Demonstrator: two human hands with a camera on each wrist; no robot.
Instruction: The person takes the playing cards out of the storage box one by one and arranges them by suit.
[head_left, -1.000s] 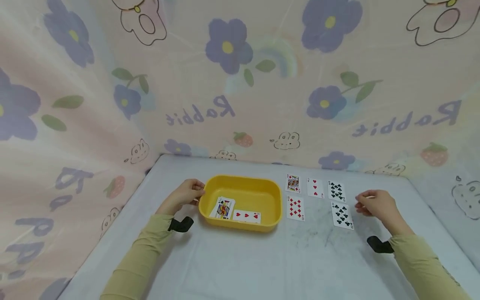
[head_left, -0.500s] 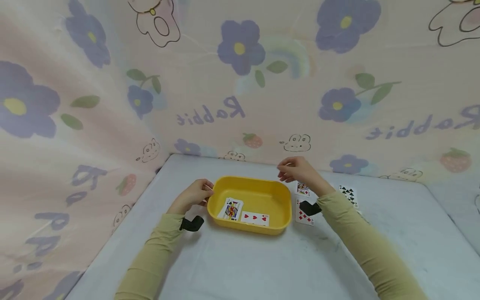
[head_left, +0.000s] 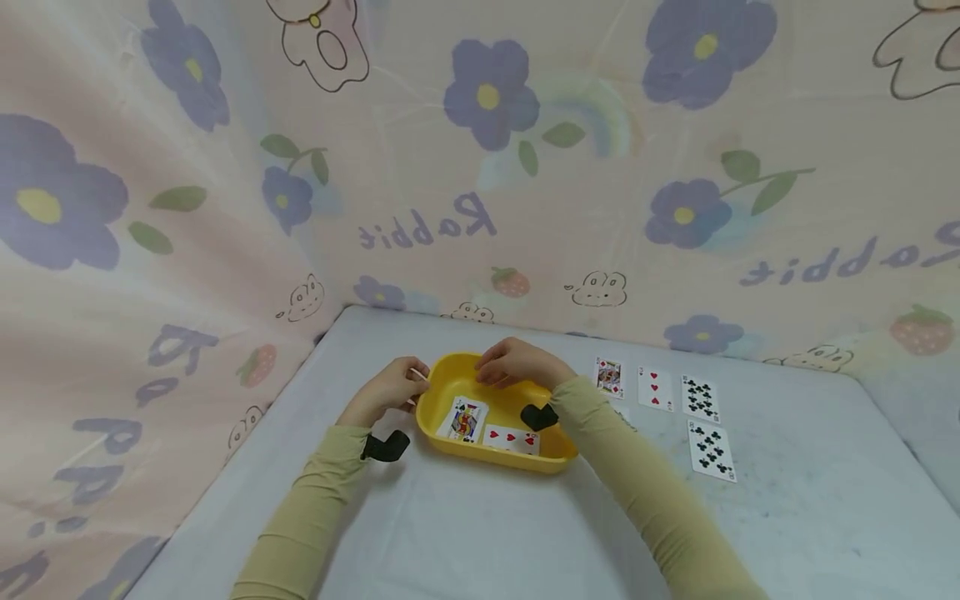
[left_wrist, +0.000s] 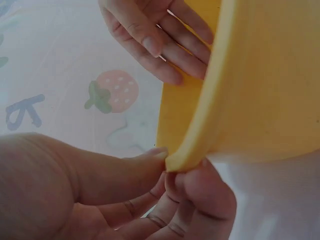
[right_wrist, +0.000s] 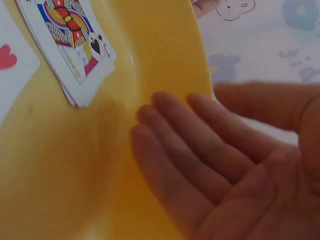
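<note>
A yellow plastic basin [head_left: 442,447] stands on the table, its left end rim pinched between the thumb and fingers of my left hand [head_left: 390,389], as the left wrist view shows close up. Over the basin's far side is my right hand [head_left: 521,364], palm inward and fingers loosely extended, nothing between them. Inside the basin lie a small stack of playing cards with a jack of spades [right_wrist: 75,30] on top and, beside it, a hearts card [head_left: 512,439]. My right forearm hides part of the basin's right end.
Right of the basin, face-up cards lie on the white table: a diamonds face card [head_left: 609,378], a hearts card [head_left: 655,388], a clubs card [head_left: 701,398] and another clubs card [head_left: 711,451]. My right sleeve mostly covers one more card. A patterned curtain [head_left: 420,167] rises behind the table.
My right hand has swept left from beside the clubs cards, across the far table edge, to over the basin. The left hand stays at the rim. The view has shifted slightly.
</note>
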